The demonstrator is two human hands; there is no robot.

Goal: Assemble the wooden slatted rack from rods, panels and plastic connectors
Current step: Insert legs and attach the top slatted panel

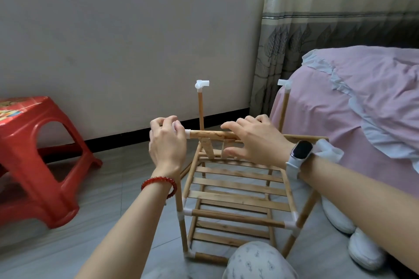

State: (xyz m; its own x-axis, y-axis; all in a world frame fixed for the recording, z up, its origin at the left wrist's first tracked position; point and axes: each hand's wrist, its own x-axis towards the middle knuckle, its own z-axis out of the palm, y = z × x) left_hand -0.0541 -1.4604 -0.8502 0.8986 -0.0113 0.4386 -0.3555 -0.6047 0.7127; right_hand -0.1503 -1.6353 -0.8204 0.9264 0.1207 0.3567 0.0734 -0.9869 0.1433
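Rod (213, 135) lies level, long axis left to right, spanning between both hands: left hand (166, 142) fingers curl round its connector end, right hand (254, 140) fingers drape loosely over it.

One head-worn wide-angle view looks forward and down — close over the wooden rack (235, 190) on the floor (113, 222), the wall (113, 41) far ahead.

A half-built wooden rack (238, 190) stands on the grey floor, slatted shelves joined by white plastic connectors (187, 212). The left hand (167, 140) curls round the left end of a top rod (210, 135), where a white connector shows; the right hand (254, 140) rests on the rod with fingers spread. Far uprights carry connectors. A red stool (38, 156) sits left, a pink bed (362, 102) right.
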